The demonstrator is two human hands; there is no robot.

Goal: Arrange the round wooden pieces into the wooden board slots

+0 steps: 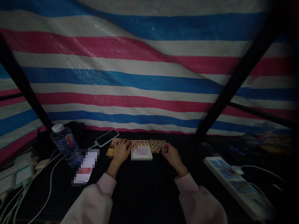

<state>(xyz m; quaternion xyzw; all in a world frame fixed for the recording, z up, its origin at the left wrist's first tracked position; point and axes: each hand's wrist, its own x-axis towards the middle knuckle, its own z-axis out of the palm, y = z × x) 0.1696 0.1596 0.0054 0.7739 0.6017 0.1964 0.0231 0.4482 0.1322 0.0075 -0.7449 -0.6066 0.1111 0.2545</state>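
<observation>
My left hand (pixel 122 150) lies with its fingers spread over a yellow and red card or packet (pixel 110 151), beside a white box (pixel 141 155) with reddish lines on its top. Several round wooden pieces with red characters (pixel 141 142) stand in a row along the box's far edge. More round pieces (pixel 157 144) are grouped just right of the box. At the right edge of that group is my right hand (pixel 168 151), its fingers curled together; what they hold, if anything, is too small to make out.
A white phone (pixel 107 138) lies behind my left hand. Further left are a clear bottle (pixel 64 143), a blurred lit screen (pixel 87 168) and white cables (pixel 50 186). A power strip (pixel 233 183) lies at the right. Striped sheeting (pixel 130 102) hangs behind the black table.
</observation>
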